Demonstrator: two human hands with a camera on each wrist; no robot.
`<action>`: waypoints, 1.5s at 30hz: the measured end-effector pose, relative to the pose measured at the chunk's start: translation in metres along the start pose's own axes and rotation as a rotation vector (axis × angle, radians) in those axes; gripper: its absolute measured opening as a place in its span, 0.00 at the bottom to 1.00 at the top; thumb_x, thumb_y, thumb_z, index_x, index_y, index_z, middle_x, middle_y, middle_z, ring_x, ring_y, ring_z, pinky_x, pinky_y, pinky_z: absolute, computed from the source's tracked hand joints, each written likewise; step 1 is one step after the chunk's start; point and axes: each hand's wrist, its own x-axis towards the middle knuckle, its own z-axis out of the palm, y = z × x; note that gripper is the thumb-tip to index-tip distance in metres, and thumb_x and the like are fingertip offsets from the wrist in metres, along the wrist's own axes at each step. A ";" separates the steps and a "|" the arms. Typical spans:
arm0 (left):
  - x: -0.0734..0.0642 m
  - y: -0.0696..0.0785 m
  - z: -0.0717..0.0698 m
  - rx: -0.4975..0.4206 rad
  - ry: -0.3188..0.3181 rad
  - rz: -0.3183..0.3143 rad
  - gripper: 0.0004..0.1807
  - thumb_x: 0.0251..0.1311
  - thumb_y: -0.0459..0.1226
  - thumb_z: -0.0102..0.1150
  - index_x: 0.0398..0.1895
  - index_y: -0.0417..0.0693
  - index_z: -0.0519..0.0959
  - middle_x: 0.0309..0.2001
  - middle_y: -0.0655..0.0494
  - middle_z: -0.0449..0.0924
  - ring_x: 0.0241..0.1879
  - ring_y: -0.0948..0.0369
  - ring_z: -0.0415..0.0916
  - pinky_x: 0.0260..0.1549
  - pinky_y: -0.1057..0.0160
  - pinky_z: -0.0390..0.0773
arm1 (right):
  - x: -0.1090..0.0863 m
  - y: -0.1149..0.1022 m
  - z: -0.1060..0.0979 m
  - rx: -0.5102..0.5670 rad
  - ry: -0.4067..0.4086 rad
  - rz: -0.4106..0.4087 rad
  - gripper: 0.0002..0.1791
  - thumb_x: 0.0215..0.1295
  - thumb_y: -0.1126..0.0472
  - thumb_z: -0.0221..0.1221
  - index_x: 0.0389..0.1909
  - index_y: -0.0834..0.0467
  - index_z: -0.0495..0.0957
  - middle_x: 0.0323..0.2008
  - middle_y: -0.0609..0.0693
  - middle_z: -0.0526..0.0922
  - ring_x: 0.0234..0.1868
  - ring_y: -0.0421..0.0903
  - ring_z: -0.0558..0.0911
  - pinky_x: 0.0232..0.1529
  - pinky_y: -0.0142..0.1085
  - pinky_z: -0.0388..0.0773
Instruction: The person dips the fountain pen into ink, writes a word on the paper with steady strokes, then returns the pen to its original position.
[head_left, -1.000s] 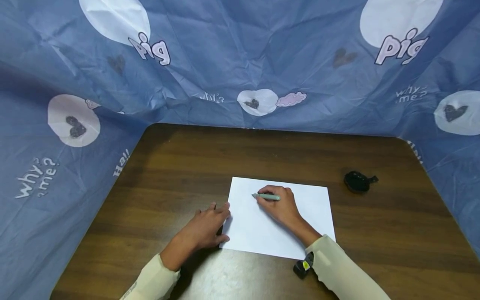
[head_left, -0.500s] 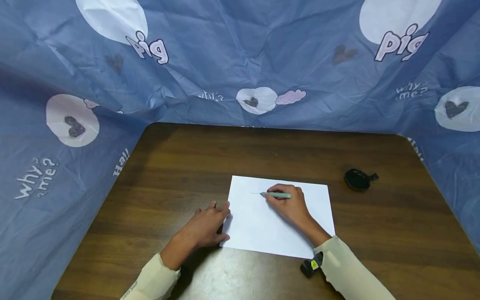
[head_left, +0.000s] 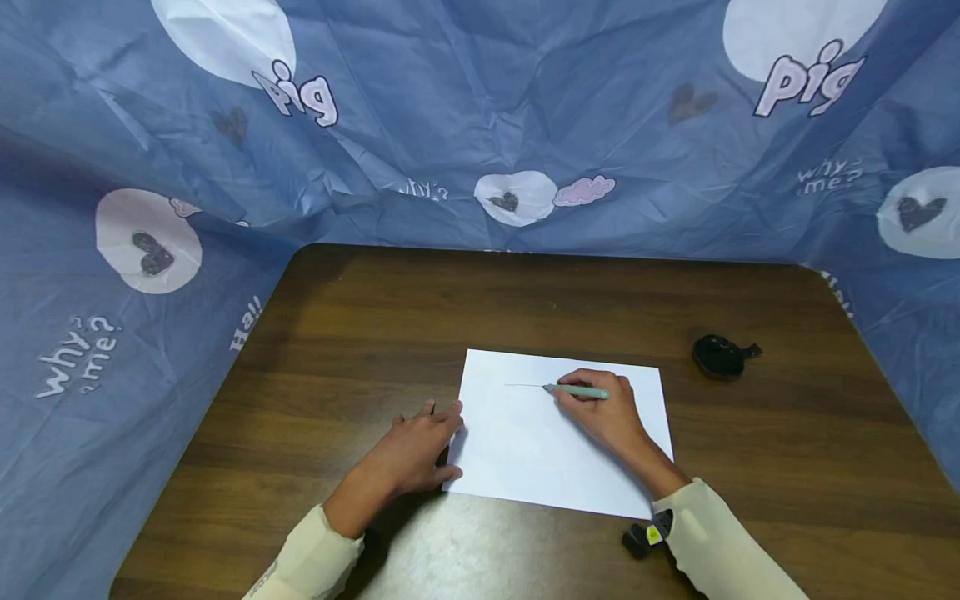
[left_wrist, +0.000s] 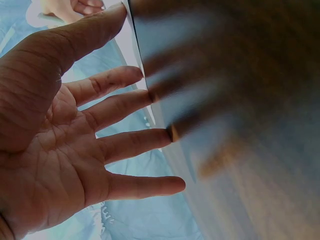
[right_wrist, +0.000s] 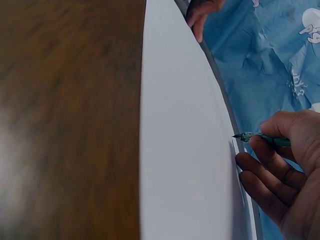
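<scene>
One slim, pointed green pen [head_left: 585, 391] touches smooth, rectangular white paper [head_left: 525, 442].

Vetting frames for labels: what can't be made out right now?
Head: part of the rectangular white paper sheet, covered by the bare right hand.
Head: whether the glossy black round object with a tab holds anything; too dark and small.
Right wrist: rear end of the slim pale-green pen, hidden by the right hand.
Right wrist: most of the bare left hand, cut off by the top edge.
</scene>
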 end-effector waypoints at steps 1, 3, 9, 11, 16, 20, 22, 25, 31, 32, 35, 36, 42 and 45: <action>0.000 0.000 0.000 -0.001 0.001 -0.001 0.29 0.51 0.48 0.68 0.53 0.47 0.71 0.66 0.48 0.64 0.61 0.37 0.62 0.43 0.30 0.65 | -0.001 0.001 -0.003 -0.001 -0.003 0.003 0.05 0.50 0.59 0.69 0.29 0.54 0.85 0.22 0.38 0.83 0.20 0.39 0.77 0.21 0.32 0.71; 0.000 0.000 0.001 -0.004 0.001 -0.002 0.29 0.51 0.48 0.68 0.53 0.47 0.71 0.66 0.48 0.64 0.61 0.37 0.62 0.43 0.29 0.64 | -0.003 0.004 -0.008 -0.008 -0.007 0.008 0.05 0.51 0.59 0.69 0.30 0.54 0.85 0.23 0.39 0.84 0.20 0.40 0.78 0.21 0.32 0.71; 0.000 0.001 0.001 -0.003 -0.005 -0.011 0.29 0.51 0.49 0.67 0.54 0.47 0.71 0.67 0.48 0.63 0.62 0.38 0.61 0.44 0.29 0.64 | -0.010 0.013 -0.022 -0.010 -0.014 0.026 0.06 0.53 0.57 0.68 0.31 0.54 0.85 0.26 0.41 0.85 0.21 0.39 0.78 0.21 0.31 0.71; 0.000 0.001 0.001 -0.003 -0.007 -0.013 0.30 0.51 0.49 0.67 0.55 0.47 0.71 0.67 0.48 0.63 0.62 0.38 0.61 0.44 0.29 0.64 | -0.012 0.016 -0.027 -0.008 -0.002 0.020 0.06 0.53 0.58 0.69 0.31 0.54 0.85 0.26 0.42 0.85 0.22 0.39 0.78 0.21 0.31 0.71; 0.000 0.001 -0.001 -0.005 -0.016 -0.016 0.31 0.51 0.49 0.67 0.56 0.46 0.70 0.67 0.47 0.63 0.62 0.38 0.61 0.45 0.29 0.63 | -0.017 0.024 -0.040 -0.024 0.018 0.028 0.07 0.53 0.59 0.68 0.32 0.56 0.85 0.28 0.44 0.85 0.24 0.39 0.79 0.22 0.30 0.72; 0.000 0.002 -0.002 -0.014 -0.022 -0.017 0.31 0.52 0.49 0.67 0.56 0.46 0.69 0.67 0.47 0.63 0.63 0.38 0.60 0.45 0.29 0.63 | -0.023 0.027 -0.051 -0.033 0.029 0.065 0.07 0.54 0.59 0.68 0.34 0.57 0.85 0.30 0.46 0.86 0.25 0.40 0.80 0.23 0.29 0.73; -0.001 0.002 -0.002 -0.021 -0.021 -0.015 0.31 0.52 0.49 0.67 0.56 0.47 0.69 0.67 0.47 0.63 0.63 0.38 0.60 0.45 0.29 0.63 | -0.025 0.030 -0.057 -0.048 0.035 0.082 0.08 0.54 0.59 0.68 0.34 0.57 0.85 0.31 0.47 0.86 0.27 0.41 0.80 0.24 0.29 0.74; -0.001 0.001 -0.003 -0.026 -0.023 -0.017 0.31 0.52 0.48 0.67 0.56 0.47 0.69 0.67 0.48 0.63 0.63 0.39 0.59 0.45 0.29 0.62 | -0.029 0.036 -0.064 -0.090 0.049 0.102 0.08 0.55 0.58 0.67 0.34 0.56 0.85 0.32 0.47 0.86 0.29 0.41 0.81 0.26 0.29 0.74; -0.001 0.001 -0.002 -0.022 -0.022 -0.011 0.32 0.52 0.48 0.67 0.57 0.46 0.69 0.67 0.48 0.63 0.63 0.39 0.60 0.46 0.29 0.63 | -0.034 0.044 -0.074 -0.105 0.061 0.122 0.09 0.56 0.57 0.67 0.36 0.57 0.84 0.34 0.49 0.85 0.32 0.41 0.82 0.30 0.26 0.75; -0.001 0.000 -0.002 -0.022 -0.021 -0.010 0.32 0.52 0.48 0.67 0.57 0.46 0.69 0.67 0.48 0.63 0.63 0.38 0.60 0.46 0.29 0.63 | -0.035 0.045 -0.076 -0.104 0.058 0.127 0.10 0.56 0.56 0.66 0.36 0.57 0.84 0.34 0.49 0.85 0.32 0.41 0.82 0.30 0.25 0.75; -0.001 0.000 -0.001 -0.020 -0.015 -0.010 0.31 0.52 0.48 0.67 0.56 0.47 0.69 0.67 0.48 0.63 0.63 0.38 0.60 0.45 0.29 0.63 | -0.036 0.045 -0.078 -0.114 0.055 0.137 0.10 0.57 0.55 0.66 0.37 0.57 0.84 0.35 0.50 0.85 0.34 0.42 0.82 0.31 0.25 0.75; -0.001 0.000 -0.001 -0.018 -0.014 -0.010 0.31 0.52 0.49 0.67 0.56 0.47 0.69 0.67 0.48 0.63 0.62 0.38 0.60 0.45 0.29 0.63 | -0.036 0.046 -0.078 -0.116 0.055 0.141 0.11 0.57 0.55 0.66 0.37 0.57 0.84 0.35 0.50 0.85 0.34 0.43 0.82 0.31 0.25 0.75; -0.001 0.000 -0.001 -0.013 -0.011 -0.010 0.31 0.52 0.49 0.67 0.56 0.47 0.69 0.66 0.48 0.63 0.62 0.38 0.61 0.45 0.29 0.63 | -0.036 0.045 -0.078 -0.114 0.047 0.157 0.12 0.57 0.54 0.66 0.37 0.56 0.84 0.37 0.51 0.85 0.34 0.45 0.83 0.31 0.25 0.75; -0.001 -0.001 0.000 -0.018 -0.007 -0.005 0.31 0.51 0.48 0.67 0.56 0.47 0.69 0.66 0.48 0.64 0.62 0.38 0.61 0.45 0.29 0.63 | -0.036 0.044 -0.078 -0.114 0.049 0.162 0.11 0.56 0.54 0.66 0.37 0.56 0.84 0.36 0.51 0.85 0.34 0.45 0.83 0.31 0.25 0.75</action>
